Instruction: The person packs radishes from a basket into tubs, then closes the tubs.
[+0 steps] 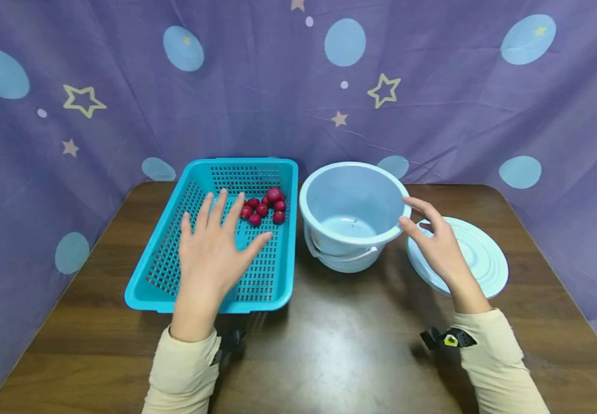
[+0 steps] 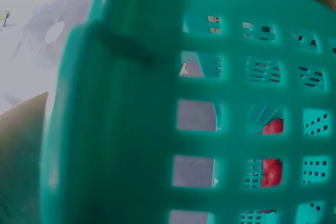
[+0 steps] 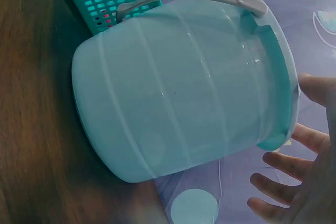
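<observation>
Over the teal perforated basket (image 1: 262, 302) my left hand (image 1: 210, 253) is spread wide, holding nothing. Several small round red radishes (image 1: 254, 219) lie in the basket's right half; in the left wrist view some radishes (image 2: 272, 171) show through the holes. To the right of the basket stands an upright light-blue bucket (image 1: 347, 265), hollow and without its cover. My right hand (image 1: 440, 244) is at the bucket's right rim, its thumb and forefinger right at the edge. In the right wrist view its other fingers (image 3: 278, 187) are spread loosely outside the bucket.
A round pale-blue lid (image 1: 487, 253) lies on the brown wooden table (image 1: 350, 351), partly behind my right hand. The bucket's handle (image 1: 350, 257) hangs down its front. A purple curtain (image 1: 257, 80) with stars and dots rises behind the table.
</observation>
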The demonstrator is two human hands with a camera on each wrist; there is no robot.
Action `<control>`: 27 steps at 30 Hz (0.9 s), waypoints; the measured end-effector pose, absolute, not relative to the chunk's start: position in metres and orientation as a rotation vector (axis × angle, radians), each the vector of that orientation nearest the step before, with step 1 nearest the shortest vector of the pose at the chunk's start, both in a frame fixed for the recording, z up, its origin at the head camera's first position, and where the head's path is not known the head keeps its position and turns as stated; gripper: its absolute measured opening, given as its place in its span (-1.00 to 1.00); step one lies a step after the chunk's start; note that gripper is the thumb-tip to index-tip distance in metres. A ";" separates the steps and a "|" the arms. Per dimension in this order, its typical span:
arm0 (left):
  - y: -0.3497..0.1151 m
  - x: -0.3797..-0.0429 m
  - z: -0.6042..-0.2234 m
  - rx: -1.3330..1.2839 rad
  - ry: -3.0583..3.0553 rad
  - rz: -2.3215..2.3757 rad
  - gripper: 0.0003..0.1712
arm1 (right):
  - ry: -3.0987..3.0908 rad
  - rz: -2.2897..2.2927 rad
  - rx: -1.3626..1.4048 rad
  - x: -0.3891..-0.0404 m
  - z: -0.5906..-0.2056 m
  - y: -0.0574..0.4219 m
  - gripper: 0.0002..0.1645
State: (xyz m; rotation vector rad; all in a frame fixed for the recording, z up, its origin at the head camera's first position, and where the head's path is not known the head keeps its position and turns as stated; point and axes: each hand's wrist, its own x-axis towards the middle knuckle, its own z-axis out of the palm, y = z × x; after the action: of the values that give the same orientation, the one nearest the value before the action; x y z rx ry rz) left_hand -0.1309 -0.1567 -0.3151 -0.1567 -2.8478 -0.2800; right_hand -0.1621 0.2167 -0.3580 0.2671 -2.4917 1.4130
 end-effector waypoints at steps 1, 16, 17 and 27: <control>-0.156 -0.130 -0.314 -0.157 -2.846 -0.289 0.03 | -2.494 1.424 0.270 -0.163 -0.358 0.217 -0.43; -0.160 -0.124 -0.289 -0.379 -2.860 -0.353 -0.08 | -2.487 1.558 0.226 -0.163 -0.355 0.213 -0.37; -0.160 -0.124 -0.285 -0.406 -2.862 -0.347 -0.09 | -2.489 1.557 0.224 -0.163 -0.354 0.213 -0.37; -0.167 -0.140 -0.258 -0.683 -2.913 -0.380 -0.21 | -2.501 1.573 0.224 -0.160 -0.352 0.212 -0.37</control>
State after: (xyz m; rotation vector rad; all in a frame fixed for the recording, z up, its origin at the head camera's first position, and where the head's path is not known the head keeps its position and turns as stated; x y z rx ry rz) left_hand -0.1395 -0.1665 -0.2584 -0.6825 -2.9128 -0.3795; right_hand -0.1599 0.2122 -0.3519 0.2242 -2.5006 1.5730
